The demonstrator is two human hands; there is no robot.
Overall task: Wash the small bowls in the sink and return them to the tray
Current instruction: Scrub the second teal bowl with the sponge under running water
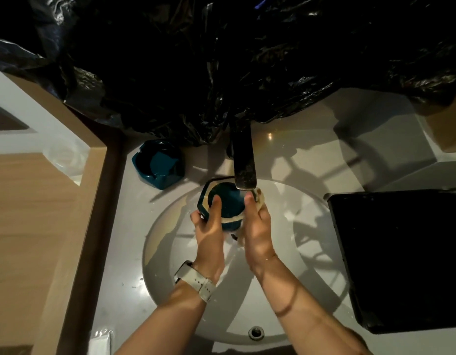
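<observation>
While the left hand (209,224) grips a small teal bowl (228,204) by its near-left side, thumb up on the rim, the right hand (255,224) holds the bowl's right side with its thumb on the rim. Something pale is tucked behind the right hand's fingers. It may be a sponge or cloth, but I cannot tell.

The bowl is held over the white sink (311,252), right under the end of the dark faucet (243,165). It is tipped so its open mouth faces back toward the person. Both hands are on it, one on each side, so neither is really nearer. The black tray (401,257) lies on the counter (285,147) to the right of the sink, on the right hand's side. So I think the bowl will have to travel right and a bit toward the person to go back, and the right hand has the shorter trip.

The bowl is dark blue-green inside with a pale, cream-colored band near the rim. Its outside has flat sides and corners, not a smooth round shape. It looks shiny and wet, so it may be slippery.

A second teal bowl (159,166) of the same kind sits on the counter, up and to the left of the sink, well apart from the hands. I think it has yet to go to the tray.
</observation>
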